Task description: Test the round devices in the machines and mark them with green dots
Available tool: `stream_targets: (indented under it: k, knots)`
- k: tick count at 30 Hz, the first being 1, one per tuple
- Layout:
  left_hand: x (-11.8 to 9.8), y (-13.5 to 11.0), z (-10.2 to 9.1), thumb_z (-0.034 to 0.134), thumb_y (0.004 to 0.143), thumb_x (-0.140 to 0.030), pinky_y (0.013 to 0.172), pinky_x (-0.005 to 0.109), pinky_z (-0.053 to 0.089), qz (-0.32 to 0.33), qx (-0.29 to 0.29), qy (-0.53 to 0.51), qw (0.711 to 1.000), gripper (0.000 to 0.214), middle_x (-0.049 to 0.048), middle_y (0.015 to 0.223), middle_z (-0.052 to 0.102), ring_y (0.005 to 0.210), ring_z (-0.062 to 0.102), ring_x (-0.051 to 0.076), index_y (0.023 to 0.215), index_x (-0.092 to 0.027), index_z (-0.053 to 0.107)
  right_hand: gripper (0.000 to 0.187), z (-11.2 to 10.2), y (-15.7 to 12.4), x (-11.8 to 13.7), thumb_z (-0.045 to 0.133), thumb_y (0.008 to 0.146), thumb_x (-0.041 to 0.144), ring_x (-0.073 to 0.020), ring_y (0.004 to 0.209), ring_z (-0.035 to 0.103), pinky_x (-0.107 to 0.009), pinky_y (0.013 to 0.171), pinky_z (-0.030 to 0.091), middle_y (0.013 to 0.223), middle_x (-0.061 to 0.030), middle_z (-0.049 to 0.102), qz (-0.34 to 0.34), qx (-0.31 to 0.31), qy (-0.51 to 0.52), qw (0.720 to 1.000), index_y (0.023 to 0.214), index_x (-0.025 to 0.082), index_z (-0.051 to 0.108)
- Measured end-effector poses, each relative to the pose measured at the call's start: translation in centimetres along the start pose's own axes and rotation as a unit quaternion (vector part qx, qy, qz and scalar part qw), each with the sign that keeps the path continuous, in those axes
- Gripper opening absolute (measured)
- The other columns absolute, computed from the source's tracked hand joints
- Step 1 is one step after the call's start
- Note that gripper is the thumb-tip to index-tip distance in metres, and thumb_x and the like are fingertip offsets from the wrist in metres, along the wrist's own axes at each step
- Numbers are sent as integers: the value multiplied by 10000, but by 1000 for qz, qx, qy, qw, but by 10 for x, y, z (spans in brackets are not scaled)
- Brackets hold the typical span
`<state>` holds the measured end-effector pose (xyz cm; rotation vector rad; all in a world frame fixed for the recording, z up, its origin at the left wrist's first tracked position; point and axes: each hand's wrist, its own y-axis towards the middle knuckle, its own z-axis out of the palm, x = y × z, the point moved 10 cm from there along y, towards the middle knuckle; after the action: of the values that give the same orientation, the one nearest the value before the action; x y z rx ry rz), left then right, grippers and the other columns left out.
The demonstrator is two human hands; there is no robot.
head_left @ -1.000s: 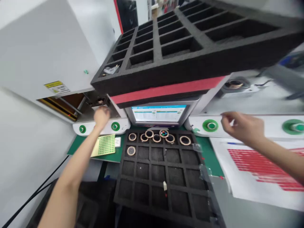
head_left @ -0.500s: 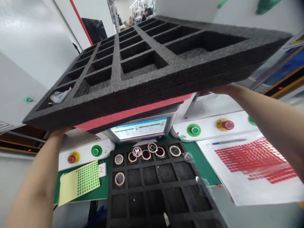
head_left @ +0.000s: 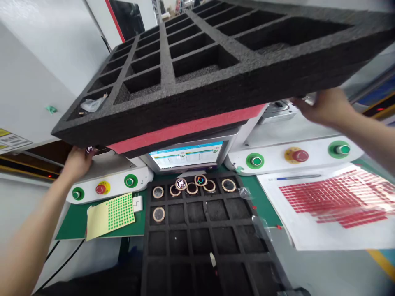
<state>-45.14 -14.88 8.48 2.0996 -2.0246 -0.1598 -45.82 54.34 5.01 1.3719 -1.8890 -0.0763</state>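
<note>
Below the left end of the raised black foam tray (head_left: pixel 166 102), my left hand (head_left: pixel 77 162) is closed on a small round watch face (head_left: pixel 89 149) that glows faintly. My right hand (head_left: pixel 330 107) is under the tray's right side, thumb and fingers closed around something small and shiny, partly hidden. Just left of it is a metal fixture (head_left: pixel 279 107) on the machine. A lower foam tray (head_left: pixel 197 221) holds several round watch faces in its far rows; two lit ones, a white-patterned watch face (head_left: pixel 181 183) and a colourful watch face (head_left: pixel 200 180), lie over others.
A monitor (head_left: pixel 188 156) stands under the raised tray, between white panels with green buttons (head_left: pixel 256 161) and red stop buttons (head_left: pixel 300 156). A yellow sheet of green dots (head_left: pixel 112 216) lies left. Right are sheets of red labels (head_left: pixel 333 197) and a pen (head_left: pixel 290 177).
Both hands have come out from behind the raised tray toward me and now show, the left with a glowing watch face. The view has shifted slightly.
</note>
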Motion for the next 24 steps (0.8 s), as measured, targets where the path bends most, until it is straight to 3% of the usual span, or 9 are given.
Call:
stream_targets:
  k: [1, 3, 7, 8, 10, 13, 17, 20, 24]
  knots:
    - [-11, -27, 3, 230, 1004, -458, 1068, 364, 416, 14, -7, -16, 1000, 512, 90, 1222, 629, 1215, 536, 231, 1169, -105, 562, 551, -2, -32, 13, 650, 786, 508, -227, 1026, 656, -415, 802, 406, 1026, -204, 683, -58, 19, 65, 996, 1009, 5, 673]
    - [-61, -94, 15, 343, 982, -435, 1025, 350, 472, 116, -13, -139, 983, 400, 118, 1157, 650, 1115, 606, 224, 1128, -141, 573, 475, -9, -114, 46, 548, 913, 547, -260, 1038, 655, -452, 870, 460, 1068, -218, 669, -178, 47, 189, 964, 1101, 118, 627]
    - [-183, -222, 71, 427, 974, -270, 982, 390, 536, 281, 112, -251, 919, 307, 121, 1235, 637, 1152, 632, 245, 1243, -216, 564, 97, 16, -284, 116, 587, 897, 337, -230, 927, 693, -398, 806, 590, 1014, -81, 704, -314, 218, 258, 887, 937, 255, 619]
    - [-203, -242, 80, 450, 964, -243, 984, 410, 537, 298, 124, -256, 911, 310, 133, 1239, 633, 1161, 631, 259, 1248, -209, 571, 99, 25, -318, 134, 561, 885, 265, -248, 986, 679, -466, 909, 569, 1057, -86, 695, -350, 270, 263, 858, 956, 253, 628]
    - [-226, -263, 92, 491, 935, -192, 951, 432, 556, 302, 136, -246, 911, 301, 152, 1196, 646, 1125, 654, 281, 1217, -184, 595, 187, 37, -354, 153, 511, 874, 196, -256, 1001, 667, -515, 972, 540, 1058, -85, 689, -374, 321, 260, 830, 992, 260, 641]
    - [-234, -257, 89, 618, 872, -232, 950, 454, 554, 296, 136, -239, 915, 354, 158, 1182, 645, 1114, 649, 300, 1218, -163, 598, 207, 53, -356, 159, 514, 881, 227, -248, 995, 668, -469, 935, 568, 1052, -90, 687, -374, 352, 227, 827, 1046, 238, 638]
    - [-227, -210, 78, 653, 859, -278, 1038, 437, 498, 224, 110, -230, 941, 360, 126, 1273, 607, 1200, 589, 278, 1203, -186, 603, 283, 84, -311, 152, 526, 925, 295, -279, 1141, 618, -471, 950, 553, 1204, -149, 643, -319, 338, 134, 875, 1175, 174, 583]
    - [-234, -174, 87, 633, 874, -237, 1023, 428, 499, 165, 108, -195, 961, 344, 122, 1280, 594, 1209, 574, 274, 1210, -178, 588, 421, 113, -284, 158, 568, 905, 271, -343, 1243, 542, -528, 983, 514, 1330, -211, 560, -273, 320, 69, 905, 1296, 120, 521]
    - [-252, -149, 102, 644, 865, -210, 931, 413, 537, 156, 119, -176, 965, 277, 125, 1159, 641, 1131, 600, 287, 1135, -151, 621, 399, 142, -276, 167, 629, 872, 253, -334, 1174, 579, -433, 892, 557, 1295, -203, 581, -237, 333, -1, 913, 1243, 114, 576]
